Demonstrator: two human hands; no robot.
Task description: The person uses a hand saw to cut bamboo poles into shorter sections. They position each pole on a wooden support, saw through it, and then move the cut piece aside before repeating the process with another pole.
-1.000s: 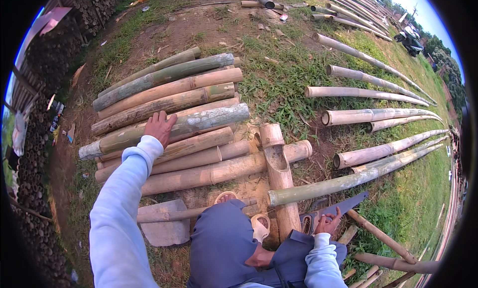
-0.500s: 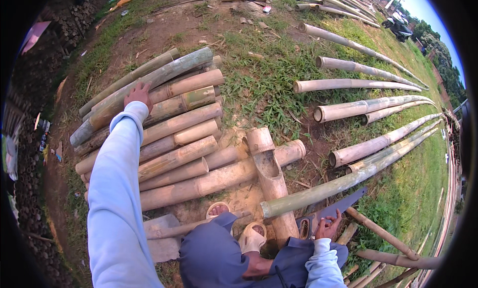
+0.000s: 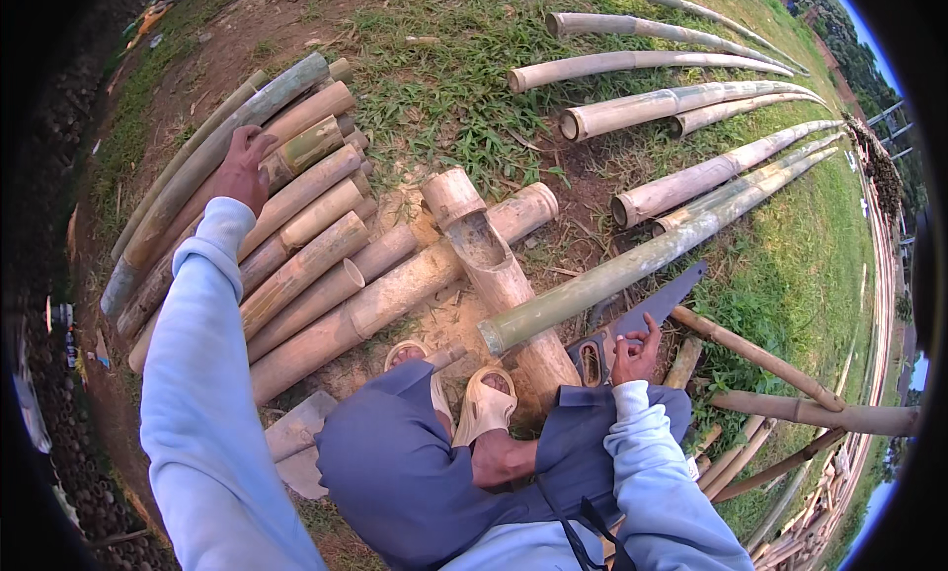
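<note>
My left hand (image 3: 240, 166) is at the stack of cut bamboo pieces on the left, fingers loosely bent and apart, with nothing in them. Just beyond it lies a long greenish-grey bamboo piece (image 3: 219, 156); whether the fingertips touch it I cannot tell. My right hand (image 3: 637, 352) rests above my knee, fingers apart and holding nothing. Beside it is a handsaw (image 3: 647, 309) with a dark blade and brown handle. A greenish bamboo pole (image 3: 592, 294) lies across a notched bamboo support (image 3: 504, 289), its cut end near my feet.
Several long bamboo poles (image 3: 681, 99) lie on the grass at the right. A thick bamboo log (image 3: 395, 304) runs under the notched support. Crossed bamboo poles (image 3: 770, 359) stand near my right knee. A flat grey piece (image 3: 299, 428) lies by my left leg.
My left hand has come up off the greenish-grey bamboo piece and nearer to me, its fingers now bent. The view has shifted; my right hand stays beside the handsaw.
</note>
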